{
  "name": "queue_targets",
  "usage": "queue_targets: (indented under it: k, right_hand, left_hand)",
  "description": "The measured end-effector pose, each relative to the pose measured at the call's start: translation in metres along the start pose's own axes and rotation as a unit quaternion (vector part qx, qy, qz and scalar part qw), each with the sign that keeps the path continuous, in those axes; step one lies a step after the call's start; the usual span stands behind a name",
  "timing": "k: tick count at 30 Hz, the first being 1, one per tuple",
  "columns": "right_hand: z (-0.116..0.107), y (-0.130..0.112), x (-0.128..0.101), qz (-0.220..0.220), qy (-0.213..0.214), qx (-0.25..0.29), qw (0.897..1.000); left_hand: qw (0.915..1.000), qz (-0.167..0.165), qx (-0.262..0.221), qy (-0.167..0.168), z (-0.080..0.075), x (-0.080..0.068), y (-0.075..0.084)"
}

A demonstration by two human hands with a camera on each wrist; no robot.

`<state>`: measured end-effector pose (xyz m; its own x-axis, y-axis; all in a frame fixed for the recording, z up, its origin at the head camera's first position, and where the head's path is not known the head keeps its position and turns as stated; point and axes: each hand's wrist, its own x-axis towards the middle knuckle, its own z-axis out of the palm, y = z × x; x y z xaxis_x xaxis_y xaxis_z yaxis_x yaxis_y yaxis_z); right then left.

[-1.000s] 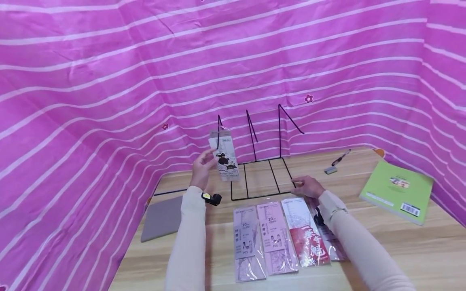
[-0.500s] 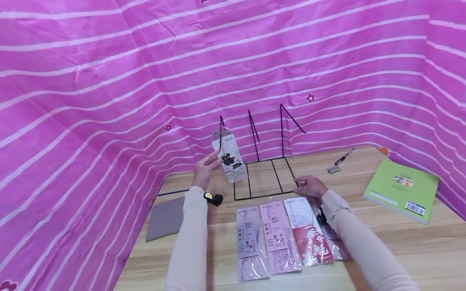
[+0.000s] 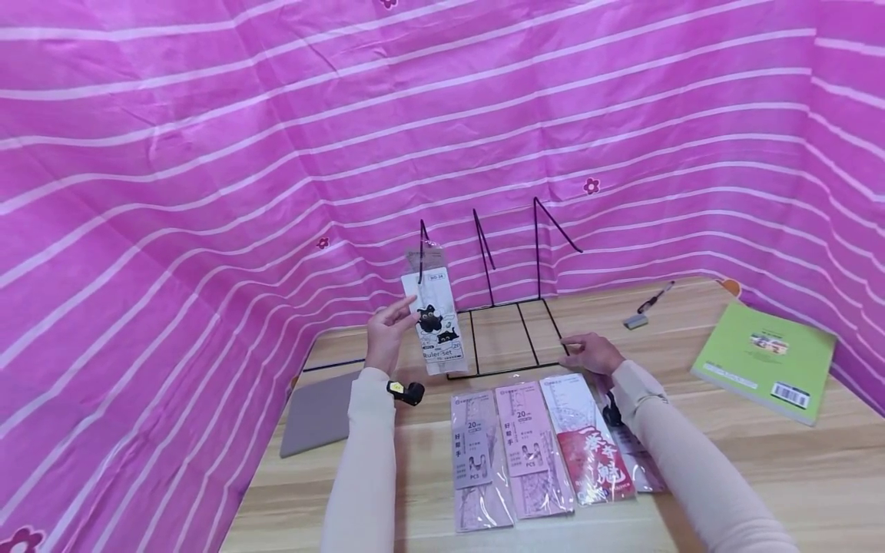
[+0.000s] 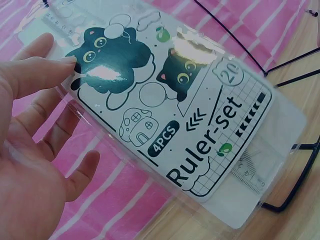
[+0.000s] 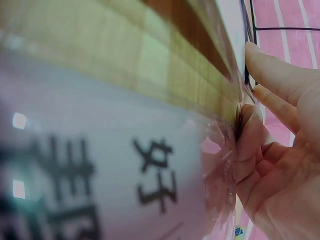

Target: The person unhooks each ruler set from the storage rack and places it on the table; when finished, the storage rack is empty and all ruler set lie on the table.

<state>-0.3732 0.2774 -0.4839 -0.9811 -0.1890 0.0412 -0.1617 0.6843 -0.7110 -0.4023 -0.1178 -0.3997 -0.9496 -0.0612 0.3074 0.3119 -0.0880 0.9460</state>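
A packaged ruler set with black cat pictures hangs upright at the left prong of a black wire rack. The prong's arm overlaps the package's clear top. My left hand pinches its left edge; in the left wrist view, the thumb lies on the front of the ruler set, the other fingers beyond the edge. My right hand grips the rack's front right corner. In the right wrist view, the right hand has curled fingers beside a clear plastic sleeve.
Several flat ruler packets lie in front of the rack: purple, pink, red-and-white, and one partly under my right arm. A grey notebook lies left. A green book and a pen are on the right.
The ruler set, tilted half a second ago, has swung upright and sits a little lower. My left hand stays at its edge; the right hand keeps its place on the rack.
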Motion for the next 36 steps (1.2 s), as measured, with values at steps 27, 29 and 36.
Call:
queue_targets:
  k: [27, 29, 36]
  right_hand:
    - [0.000, 0.002, 0.003, 0.042, -0.015, 0.012, 0.999]
    - [0.001, 0.004, 0.005, 0.044, -0.018, 0.012, 0.999]
    - [-0.004, 0.001, 0.004, 0.044, -0.026, 0.011, 0.999]
  left_hand:
    - [0.9993, 0.026, -0.021, 0.015, -0.011, -0.052, 0.019]
    - [0.9995, 0.025, -0.016, 0.013, -0.012, -0.057, 0.022]
    - [0.9987, -0.012, 0.045, 0.020, -0.017, -0.075, 0.028]
